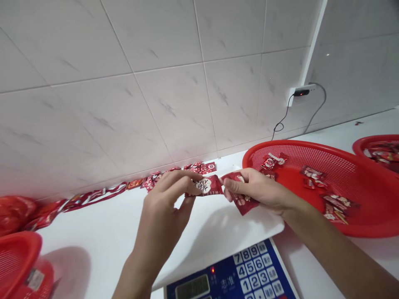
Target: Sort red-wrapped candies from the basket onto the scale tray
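My left hand [165, 207] pinches a small red candy packet [213, 185] with a pale round label and dark characters. Against its right end, my right hand [264, 192] grips a darker red candy packet [245, 204], thumb on top. The two packets meet or overlap between my fingers; exactly how they touch is hidden. Both hands are above the white pan [218, 238] of a weighing scale, which has a blue keypad panel [224, 280] at the front. Its display is too blurred to read.
To the right, a red plastic basket [311, 148] holds several candy packets [339, 202]; another red basket [363, 143] stands beyond it. Stacked red baskets [21, 249] are at lower left. Red packaging [109, 191] lines the tiled wall. A plugged-in cable [285, 118] hangs from a socket.
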Motion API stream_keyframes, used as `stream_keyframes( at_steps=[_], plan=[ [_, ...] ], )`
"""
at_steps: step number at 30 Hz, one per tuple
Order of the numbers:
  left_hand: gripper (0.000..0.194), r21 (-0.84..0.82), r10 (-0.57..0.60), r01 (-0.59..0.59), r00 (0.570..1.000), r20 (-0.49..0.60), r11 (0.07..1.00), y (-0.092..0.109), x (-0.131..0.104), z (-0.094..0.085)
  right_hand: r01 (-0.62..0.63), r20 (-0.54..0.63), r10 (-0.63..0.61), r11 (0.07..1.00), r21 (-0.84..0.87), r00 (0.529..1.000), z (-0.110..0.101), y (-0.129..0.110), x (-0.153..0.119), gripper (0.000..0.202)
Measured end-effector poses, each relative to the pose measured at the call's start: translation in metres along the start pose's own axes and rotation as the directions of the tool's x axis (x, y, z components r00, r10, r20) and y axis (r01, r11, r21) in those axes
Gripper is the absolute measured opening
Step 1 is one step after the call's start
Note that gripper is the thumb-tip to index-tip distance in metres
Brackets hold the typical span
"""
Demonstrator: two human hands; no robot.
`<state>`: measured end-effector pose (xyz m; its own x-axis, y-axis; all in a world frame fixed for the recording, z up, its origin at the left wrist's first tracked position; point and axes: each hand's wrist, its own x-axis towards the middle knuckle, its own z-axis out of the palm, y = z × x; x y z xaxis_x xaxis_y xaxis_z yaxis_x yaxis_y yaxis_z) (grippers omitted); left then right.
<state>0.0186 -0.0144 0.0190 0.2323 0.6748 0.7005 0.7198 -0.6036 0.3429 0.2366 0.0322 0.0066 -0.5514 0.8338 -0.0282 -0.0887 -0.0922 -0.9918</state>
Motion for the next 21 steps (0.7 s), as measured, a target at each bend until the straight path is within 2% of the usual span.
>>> stream_keyframes(
  at_steps=[2,3,4,6,8,9,11,13,16,19,21],
  plan=[
    [0.024,0.058,0.058,-0.061,0.997,0.042,0.996,0.000,0.001,0.000,0.022,-0.056,-0.021,1.000,0.021,0.998,0.003,0.000,0.000,0.029],
    [0.023,0.061,0.046,-0.050,0.996,0.072,0.997,-0.001,0.002,0.000,0.038,-0.093,-0.036,0.999,0.023,0.995,0.005,0.000,0.000,0.027],
    [0.023,0.046,0.003,-0.007,0.996,0.086,0.999,-0.002,0.003,-0.001,0.055,-0.122,-0.052,0.998,0.016,0.991,0.006,-0.001,-0.001,0.026],
    [0.018,-0.047,-0.145,0.147,0.988,0.046,0.988,-0.004,0.004,-0.001,0.086,-0.153,-0.088,0.996,-0.018,0.984,0.008,-0.002,-0.002,0.023],
    [0.015,-0.222,-0.307,0.315,0.949,0.072,0.923,-0.007,0.005,0.000,0.106,-0.171,-0.113,0.993,-0.049,0.979,0.008,-0.002,-0.003,0.022],
    [0.018,-0.307,-0.356,0.382,0.924,0.138,0.872,-0.008,0.005,0.001,0.110,-0.172,-0.119,0.992,-0.061,0.978,0.008,-0.002,-0.003,0.022],
    [0.024,-0.402,-0.372,0.471,0.878,0.301,0.785,-0.008,0.005,0.005,0.113,-0.155,-0.126,0.990,-0.087,0.980,0.007,-0.001,-0.002,0.018],
    [0.022,-0.421,-0.357,0.499,0.857,0.372,0.757,-0.006,0.004,0.009,0.121,-0.119,-0.134,0.987,-0.107,0.984,0.007,0.000,-0.001,0.017],
    [0.020,-0.404,-0.364,0.498,0.857,0.364,0.768,-0.005,0.003,0.012,0.123,-0.082,-0.135,0.983,-0.138,0.987,0.008,0.004,0.001,0.019],
    [0.025,-0.372,-0.384,0.509,0.850,0.362,0.776,-0.010,0.002,0.011,0.084,-0.105,-0.101,0.984,-0.158,0.989,0.007,0.008,0.004,0.026],
    [0.028,-0.291,-0.421,0.523,0.838,0.347,0.801,-0.017,0.003,0.009,0.048,-0.132,-0.067,0.989,-0.140,0.989,0.006,0.011,0.007,0.032]
  ],
)
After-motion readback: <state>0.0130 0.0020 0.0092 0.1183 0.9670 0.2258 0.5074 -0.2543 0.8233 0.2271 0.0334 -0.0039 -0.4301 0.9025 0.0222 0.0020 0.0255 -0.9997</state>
